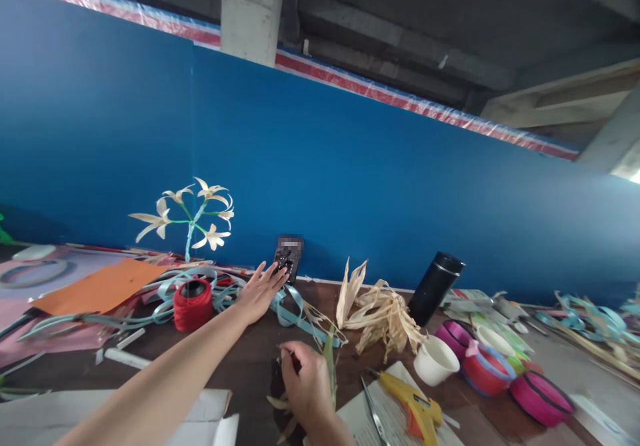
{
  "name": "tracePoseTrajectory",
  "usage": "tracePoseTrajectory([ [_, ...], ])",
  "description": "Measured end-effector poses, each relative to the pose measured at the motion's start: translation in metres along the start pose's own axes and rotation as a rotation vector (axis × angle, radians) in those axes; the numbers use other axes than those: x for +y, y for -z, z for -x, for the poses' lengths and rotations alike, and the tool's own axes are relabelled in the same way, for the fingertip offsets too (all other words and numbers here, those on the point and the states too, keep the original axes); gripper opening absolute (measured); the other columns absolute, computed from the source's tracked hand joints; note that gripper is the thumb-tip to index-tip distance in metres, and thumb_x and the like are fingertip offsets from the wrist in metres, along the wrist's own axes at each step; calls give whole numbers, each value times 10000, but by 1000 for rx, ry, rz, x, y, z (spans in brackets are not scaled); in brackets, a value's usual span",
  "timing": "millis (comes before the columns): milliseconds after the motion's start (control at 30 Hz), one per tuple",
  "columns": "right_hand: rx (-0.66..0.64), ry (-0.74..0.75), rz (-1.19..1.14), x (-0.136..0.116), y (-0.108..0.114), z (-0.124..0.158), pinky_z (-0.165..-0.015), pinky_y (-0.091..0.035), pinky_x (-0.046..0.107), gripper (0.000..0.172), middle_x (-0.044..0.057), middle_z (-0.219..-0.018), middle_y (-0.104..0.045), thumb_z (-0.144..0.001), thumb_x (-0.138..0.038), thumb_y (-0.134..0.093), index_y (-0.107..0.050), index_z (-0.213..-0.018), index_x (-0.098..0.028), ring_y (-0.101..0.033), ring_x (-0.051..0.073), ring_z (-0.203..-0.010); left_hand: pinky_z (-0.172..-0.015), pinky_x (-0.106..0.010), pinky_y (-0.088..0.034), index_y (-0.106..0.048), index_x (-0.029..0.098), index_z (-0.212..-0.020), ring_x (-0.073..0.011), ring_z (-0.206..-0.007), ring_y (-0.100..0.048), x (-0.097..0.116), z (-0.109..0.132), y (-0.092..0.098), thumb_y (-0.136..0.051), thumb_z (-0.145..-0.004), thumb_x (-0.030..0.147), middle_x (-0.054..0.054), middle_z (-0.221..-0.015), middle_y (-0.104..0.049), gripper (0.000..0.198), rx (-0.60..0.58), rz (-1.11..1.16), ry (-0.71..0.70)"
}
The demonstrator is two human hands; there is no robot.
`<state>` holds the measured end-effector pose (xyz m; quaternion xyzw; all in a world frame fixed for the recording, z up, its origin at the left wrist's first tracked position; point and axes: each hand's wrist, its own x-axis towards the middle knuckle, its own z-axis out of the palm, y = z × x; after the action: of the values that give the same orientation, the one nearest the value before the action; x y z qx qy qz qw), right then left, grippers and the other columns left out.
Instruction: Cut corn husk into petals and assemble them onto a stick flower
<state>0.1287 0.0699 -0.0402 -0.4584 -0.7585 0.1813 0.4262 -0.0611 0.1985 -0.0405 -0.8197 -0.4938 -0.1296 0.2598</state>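
Note:
My left hand (261, 293) reaches forward with its fingers stretched out. Its fingertips overlap the lower part of a dark phone (289, 254) that leans against the blue wall; whether they touch its screen I cannot tell. Closer to me, my right hand (309, 378) is curled, thumb and fingers pressed together; what lies in its grip is hidden. A green husk strip (329, 347) sticks up beside its knuckles, and pale husk pieces (286, 426) show below. Light blue ribbon (295, 319) lies between the phone and the right hand.
A pile of dried corn husks (385, 316), a black bottle (436, 288), a white cup (436, 361), a yellow glue gun (414, 406) and scissors (374, 411) stand or lie right. Left are red twine (193, 309), orange paper (103, 286) and a husk flower stem (189, 241).

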Motion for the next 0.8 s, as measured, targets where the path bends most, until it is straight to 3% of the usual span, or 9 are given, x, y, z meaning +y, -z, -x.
tracePoseTrajectory([
  [367, -37, -18, -11, 0, 0, 1, -698, -439, 244, 222, 14, -833, -679, -827, -180, -444, -646, -892, -243, -614, 177, -775, -1083, -476, -92, -236, 278, -1363, -212, -1332, -169, 1, -1, 7, -308, -842, 136, 33, -1428, -290, 545, -42, 9, 5],
  [800, -42, -17, 4, 3, -2, 0, -698, -428, 236, 230, 4, -825, -675, -822, -167, -441, -642, -895, -252, -608, 170, -773, -1086, -463, -101, -243, 282, -1359, -201, -1328, -184, 0, -1, 3, -323, -861, 166, 39, -1427, -294, 518, -14, -17, -10],
])
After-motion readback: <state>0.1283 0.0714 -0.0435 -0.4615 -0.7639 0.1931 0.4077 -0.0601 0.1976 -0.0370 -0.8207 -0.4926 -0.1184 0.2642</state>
